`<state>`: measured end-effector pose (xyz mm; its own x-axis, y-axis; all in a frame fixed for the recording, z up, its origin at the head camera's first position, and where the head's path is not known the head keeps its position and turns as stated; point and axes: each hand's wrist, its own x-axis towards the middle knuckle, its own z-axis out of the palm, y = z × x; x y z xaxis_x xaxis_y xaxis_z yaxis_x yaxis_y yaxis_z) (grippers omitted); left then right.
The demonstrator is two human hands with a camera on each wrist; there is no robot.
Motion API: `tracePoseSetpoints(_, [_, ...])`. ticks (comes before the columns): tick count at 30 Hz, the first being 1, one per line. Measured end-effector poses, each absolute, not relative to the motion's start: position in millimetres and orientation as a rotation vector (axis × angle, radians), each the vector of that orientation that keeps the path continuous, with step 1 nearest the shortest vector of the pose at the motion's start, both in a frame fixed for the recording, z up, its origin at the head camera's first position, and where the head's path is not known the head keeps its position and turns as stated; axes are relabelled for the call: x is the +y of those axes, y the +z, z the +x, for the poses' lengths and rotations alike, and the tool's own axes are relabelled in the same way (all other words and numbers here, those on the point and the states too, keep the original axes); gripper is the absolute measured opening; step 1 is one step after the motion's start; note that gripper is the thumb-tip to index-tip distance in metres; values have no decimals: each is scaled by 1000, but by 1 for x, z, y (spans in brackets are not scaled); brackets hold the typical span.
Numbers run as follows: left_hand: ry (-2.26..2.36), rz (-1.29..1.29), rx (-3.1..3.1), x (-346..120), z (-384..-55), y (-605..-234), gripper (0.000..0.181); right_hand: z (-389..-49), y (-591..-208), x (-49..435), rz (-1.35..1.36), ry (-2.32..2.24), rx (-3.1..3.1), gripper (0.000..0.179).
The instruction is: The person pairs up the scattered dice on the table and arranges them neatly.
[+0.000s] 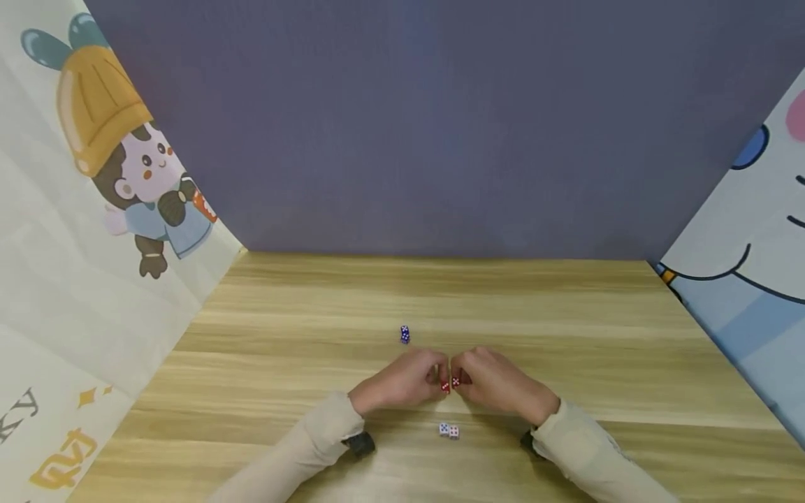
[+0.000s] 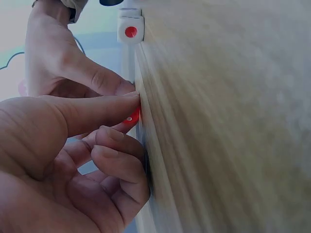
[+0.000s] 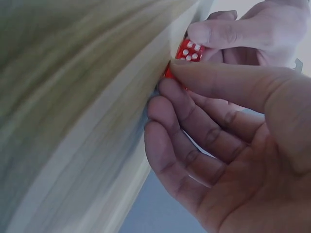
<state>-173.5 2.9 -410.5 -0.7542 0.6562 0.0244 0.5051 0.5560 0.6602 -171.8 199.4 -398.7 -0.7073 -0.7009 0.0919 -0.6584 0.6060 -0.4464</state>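
In the head view my left hand point(image 1: 411, 377) and my right hand point(image 1: 499, 381) meet near the middle of the wooden table. Between thumb and fingers the left hand pinches a red die point(image 1: 445, 387) at table level. The right hand pinches another red die point(image 1: 455, 382), just to the right of the first with a small gap. The right wrist view shows the left hand's red die point(image 3: 189, 51) with white pips, while fingers mostly cover the right hand's die point(image 3: 168, 73). In the left wrist view only a sliver of red die point(image 2: 130, 118) shows under the thumb.
Two white dice point(image 1: 449, 431) sit side by side nearer the body, between the forearms. Beyond the hands lie dark blue dice point(image 1: 405, 334), close together. A dark grey panel point(image 1: 440, 140) rises at the table's back edge, with printed cloths at left and right.
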Motion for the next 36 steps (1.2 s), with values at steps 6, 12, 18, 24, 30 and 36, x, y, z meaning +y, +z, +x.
tracePoseSetpoints(6, [1012, 961, 2525, 2, -176, -413, 20, -173, -397, 197, -1168, -743, 2664, 27])
tracePoseSetpoints(12, [1014, 944, 2526, 3, -177, -412, 21, -173, -394, 196, -1209, -753, 2630, 27])
tracePoseSetpoints(18, [1012, 931, 2533, 4, -177, -413, 22, -172, -396, 196, -1207, -741, 2642, 26])
tracePoseSetpoints(24, [1024, 914, 2535, 3, -177, -414, 22, -172, -397, 196, -1204, -736, 2653, 28])
tracePoseSetpoints(30, [1027, 917, 2540, 3, -176, -413, 22, -171, -396, 195, -1216, -740, 2655, 29])
tracePoseSetpoints(36, [1044, 885, 2521, 4, -176, -414, 21, -170, -396, 195, -1203, -721, 2661, 26])
